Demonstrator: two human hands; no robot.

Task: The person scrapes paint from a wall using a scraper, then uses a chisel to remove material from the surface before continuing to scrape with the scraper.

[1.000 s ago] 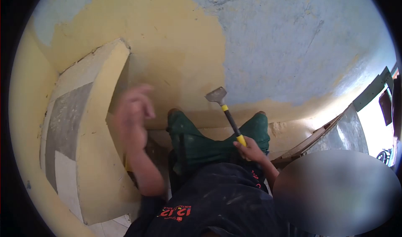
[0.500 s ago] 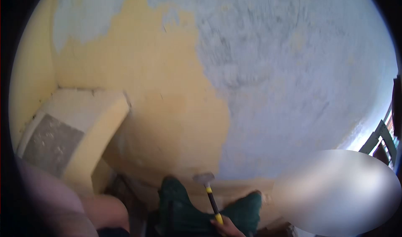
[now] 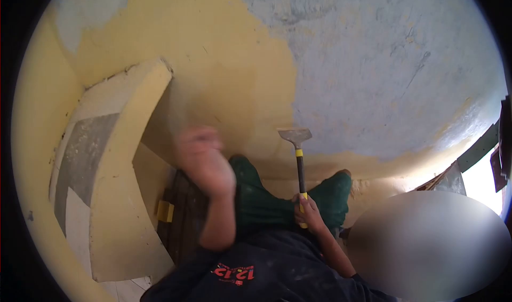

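Note:
A long-handled scraper (image 3: 301, 166) with a wide metal blade and a black and yellow handle stands out from my right hand (image 3: 308, 213), whose fingers are wrapped round its lower end. The blade overlaps the bottom of the wall, just below the edge between yellow paint and bare grey-blue. My left hand (image 3: 205, 160) is raised left of my knees, in front of the yellow wall, and motion smears its fingers. Below both hands are my legs in green trousers (image 3: 266, 206).
The wall carries yellow paint (image 3: 229, 62) at left and a scraped grey-blue surface (image 3: 362, 88) at right. A sloping yellow ledge (image 3: 125, 158) juts out on my left, with a small yellow block (image 3: 165, 211) beside it. A blurred oval covers the lower right.
The view has tilted downward, so my shirt now shows. My left arm has swung from the lower left to in front of the wall. The scraper appears higher, still in my right hand.

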